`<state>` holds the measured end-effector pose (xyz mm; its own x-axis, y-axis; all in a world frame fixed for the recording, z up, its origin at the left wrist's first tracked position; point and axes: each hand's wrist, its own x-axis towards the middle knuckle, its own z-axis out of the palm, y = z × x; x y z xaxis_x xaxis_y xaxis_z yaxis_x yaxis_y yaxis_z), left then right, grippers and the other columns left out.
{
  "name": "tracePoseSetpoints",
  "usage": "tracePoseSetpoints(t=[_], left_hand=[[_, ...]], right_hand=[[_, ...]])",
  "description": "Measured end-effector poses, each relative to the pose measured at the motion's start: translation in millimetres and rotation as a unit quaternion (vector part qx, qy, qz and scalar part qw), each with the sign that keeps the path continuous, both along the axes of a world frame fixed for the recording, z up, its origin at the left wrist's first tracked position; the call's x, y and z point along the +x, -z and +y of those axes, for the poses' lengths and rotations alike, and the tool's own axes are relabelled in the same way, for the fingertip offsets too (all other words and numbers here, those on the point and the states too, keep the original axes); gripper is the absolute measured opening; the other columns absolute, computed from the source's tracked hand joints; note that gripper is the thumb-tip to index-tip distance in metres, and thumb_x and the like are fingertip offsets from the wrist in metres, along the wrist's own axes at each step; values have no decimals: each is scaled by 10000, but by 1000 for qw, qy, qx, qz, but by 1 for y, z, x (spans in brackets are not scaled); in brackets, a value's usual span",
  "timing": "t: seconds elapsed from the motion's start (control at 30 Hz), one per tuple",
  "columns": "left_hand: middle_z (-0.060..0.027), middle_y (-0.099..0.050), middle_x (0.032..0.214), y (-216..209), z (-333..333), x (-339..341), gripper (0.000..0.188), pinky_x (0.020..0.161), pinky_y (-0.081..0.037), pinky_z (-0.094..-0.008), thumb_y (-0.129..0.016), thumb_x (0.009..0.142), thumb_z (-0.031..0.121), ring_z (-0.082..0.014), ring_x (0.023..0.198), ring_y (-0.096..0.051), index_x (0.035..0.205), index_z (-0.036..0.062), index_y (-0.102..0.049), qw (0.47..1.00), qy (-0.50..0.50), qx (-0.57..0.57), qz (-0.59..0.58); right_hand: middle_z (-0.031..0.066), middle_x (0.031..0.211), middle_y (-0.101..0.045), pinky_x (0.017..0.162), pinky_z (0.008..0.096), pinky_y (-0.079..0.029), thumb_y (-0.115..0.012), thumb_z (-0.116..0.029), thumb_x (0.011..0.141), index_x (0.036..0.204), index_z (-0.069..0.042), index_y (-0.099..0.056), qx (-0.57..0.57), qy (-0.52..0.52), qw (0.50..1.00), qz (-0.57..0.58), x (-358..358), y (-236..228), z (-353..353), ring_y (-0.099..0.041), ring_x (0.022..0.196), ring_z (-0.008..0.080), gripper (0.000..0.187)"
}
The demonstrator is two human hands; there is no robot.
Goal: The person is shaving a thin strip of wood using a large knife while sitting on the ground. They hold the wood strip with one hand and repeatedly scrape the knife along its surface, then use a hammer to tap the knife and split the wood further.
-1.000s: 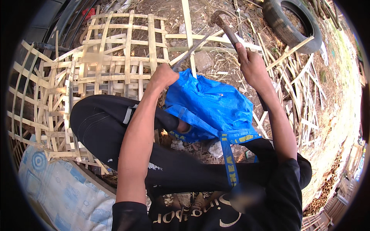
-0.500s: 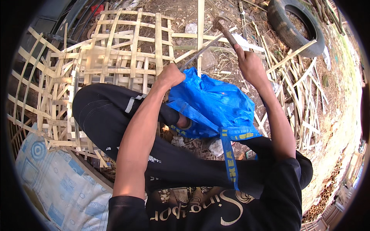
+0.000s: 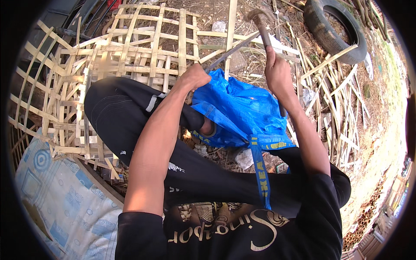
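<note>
My left hand is closed round the near end of a long, narrow knife, its grey blade slanting up to the right. The blade crosses a pale bamboo strip that runs from the far edge down to a blue bag. Whether the two touch, I cannot tell. Right of the blade, my right hand grips a hammer by its handle. Its rusty head is raised and smeared by motion near the blade's far end. The bag is draped over my crossed legs, its strap hanging toward me.
A woven bamboo lattice spreads across the left. Loose bamboo strips lie heaped on the right, below an old tyre. A blue-and-white patterned cushion or mat is at lower left. Dirt and scraps cover the ground.
The hammer has moved up and slightly right, and its handle now stands steeper. My left hand keeps its hold on the knife. The whole view has shifted slightly.
</note>
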<state>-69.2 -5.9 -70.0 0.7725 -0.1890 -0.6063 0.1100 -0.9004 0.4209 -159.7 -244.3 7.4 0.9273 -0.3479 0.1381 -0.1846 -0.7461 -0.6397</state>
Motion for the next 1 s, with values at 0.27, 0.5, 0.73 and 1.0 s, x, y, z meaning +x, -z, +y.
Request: tracePoseSetpoints(t=[0.27, 0.5, 0.73, 1.0], left_hand=[[-287, -704, 936, 2, 3, 4, 360, 770, -570, -407, -587, 730, 169, -348, 876, -721, 933, -110, -690, 999, 14, 9, 37], [-332, -681, 1003, -13, -14, 4, 415, 878, -544, -430, -626, 720, 207, -404, 972, -694, 952, -133, -679, 998, 62, -11, -20], [-305, -695, 889, -2, 4, 7, 353, 690, -573, -410, -595, 721, 164, -366, 787, -722, 892, -133, -681, 1000, 27, -6, -2], [-310, -690, 942, -11, 23, 5, 339, 754, -569, -395, -596, 751, 165, -336, 851, -724, 926, -115, -672, 998, -51, -7, 36]], right_hand=[[321, 659, -590, 612, 542, -440, -340, -428, 1069, 766, 89, -618, 77, 55, 995, -41, 6, -42, 3, -590, 643, 492, 661], [403, 819, -609, 818, 574, -474, -369, -463, 1044, 852, 115, -677, 14, -12, 980, 200, -4, 10, -26, -618, 868, 563, 683], [135, 490, -490, 469, 437, -406, -317, -481, 1073, 667, -10, -538, 34, 31, 998, -52, 0, -27, -9, -516, 447, 278, 659], [166, 561, -543, 573, 450, -453, -351, -486, 1063, 723, 50, -601, 89, 53, 984, 142, -18, 10, -39, -573, 561, 286, 682]])
